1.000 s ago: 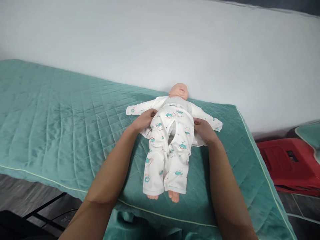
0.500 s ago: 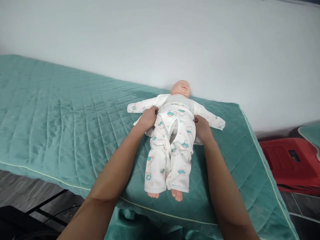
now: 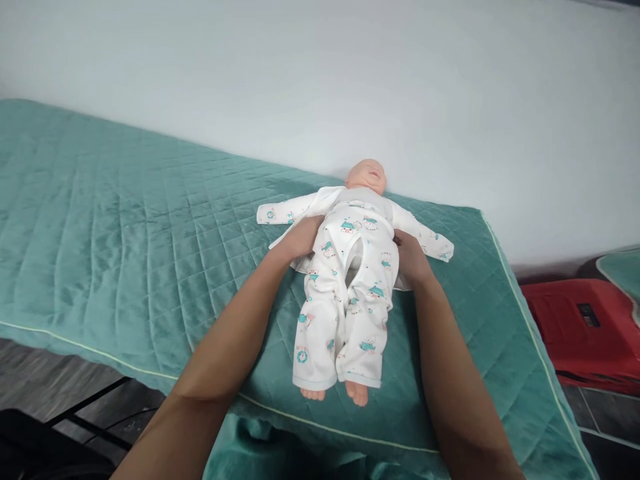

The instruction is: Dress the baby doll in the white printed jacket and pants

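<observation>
A baby doll (image 3: 367, 176) lies on its back, head toward the wall and bare feet toward me. It wears white printed pants (image 3: 367, 287) with an open crotch, pulled up over its belly. Its matching white shirt (image 3: 419, 230) is spread open under it, sleeves out to both sides. At the left side of the doll's waist is my left hand (image 3: 305, 238), its fingers out of sight between pants and shirt. My right hand (image 3: 411, 259) is at the opposite hip, fingers curled in against the side of the pants; the fingertips are partly hidden.
A green quilted cover (image 3: 150, 247) with pale piping lies over the bed, which stands along a white wall (image 3: 300, 80). A red plastic object (image 3: 575, 327) is beyond the right edge. Dark metal legs (image 3: 90, 400) show at lower left.
My left hand has slid further in beside the doll's waist, hiding its fingers. The doll's hips and pants have shifted slightly right, and the view has moved a little.
</observation>
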`<state>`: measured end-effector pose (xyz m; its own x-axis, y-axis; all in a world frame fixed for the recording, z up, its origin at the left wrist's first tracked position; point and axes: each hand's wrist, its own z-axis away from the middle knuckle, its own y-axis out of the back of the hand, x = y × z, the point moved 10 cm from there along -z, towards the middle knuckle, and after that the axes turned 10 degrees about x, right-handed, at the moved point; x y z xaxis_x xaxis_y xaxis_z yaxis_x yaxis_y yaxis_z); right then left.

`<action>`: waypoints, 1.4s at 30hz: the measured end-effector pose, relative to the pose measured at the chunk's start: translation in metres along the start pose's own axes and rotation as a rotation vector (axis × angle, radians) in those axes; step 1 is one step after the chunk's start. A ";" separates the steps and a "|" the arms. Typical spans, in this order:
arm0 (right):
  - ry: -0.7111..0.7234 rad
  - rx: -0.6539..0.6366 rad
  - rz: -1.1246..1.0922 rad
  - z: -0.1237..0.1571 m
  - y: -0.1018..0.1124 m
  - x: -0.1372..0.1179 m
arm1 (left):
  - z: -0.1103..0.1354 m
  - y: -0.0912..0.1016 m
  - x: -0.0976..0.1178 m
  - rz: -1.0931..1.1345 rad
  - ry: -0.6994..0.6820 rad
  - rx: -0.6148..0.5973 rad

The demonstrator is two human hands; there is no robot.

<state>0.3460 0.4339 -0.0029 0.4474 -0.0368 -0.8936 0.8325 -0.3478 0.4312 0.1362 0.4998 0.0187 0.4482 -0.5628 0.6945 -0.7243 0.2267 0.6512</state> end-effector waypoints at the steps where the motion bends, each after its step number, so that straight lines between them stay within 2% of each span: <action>1: 0.007 -0.007 -0.066 0.002 -0.002 -0.003 | 0.000 0.001 0.002 0.054 0.004 0.001; 4: -0.002 -0.023 -0.253 0.007 -0.006 -0.008 | 0.002 0.003 0.008 0.208 0.038 0.008; 7: -0.049 -0.025 -0.323 0.010 -0.009 -0.006 | 0.004 0.003 0.012 0.376 0.122 0.035; 12: -0.049 -0.017 -0.283 0.010 -0.007 -0.008 | 0.011 -0.013 0.002 0.690 0.389 0.080; 16: -0.011 -0.003 -0.197 0.009 -0.006 -0.014 | 0.010 -0.016 -0.002 0.765 0.399 0.099; 19: 0.009 -0.003 -0.176 0.009 -0.006 -0.019 | 0.007 -0.013 -0.002 0.737 0.334 0.102; 25: 0.037 -0.010 -0.068 0.007 0.000 -0.016 | 0.005 0.002 0.008 0.432 0.197 0.122; 29: 0.008 -0.029 0.015 0.004 0.002 -0.008 | 0.005 0.003 0.012 0.385 0.174 0.092; 38: -0.055 0.023 0.093 0.004 0.006 -0.007 | 0.003 0.005 0.016 0.390 0.130 0.097; 42: -0.025 -0.029 0.044 0.005 0.001 -0.006 | 0.004 0.004 0.012 0.390 0.193 0.111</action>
<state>0.3427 0.4289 0.0025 0.4762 -0.0751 -0.8761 0.8212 -0.3185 0.4736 0.1365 0.4905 0.0278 0.2126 -0.2917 0.9326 -0.9055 0.3000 0.3002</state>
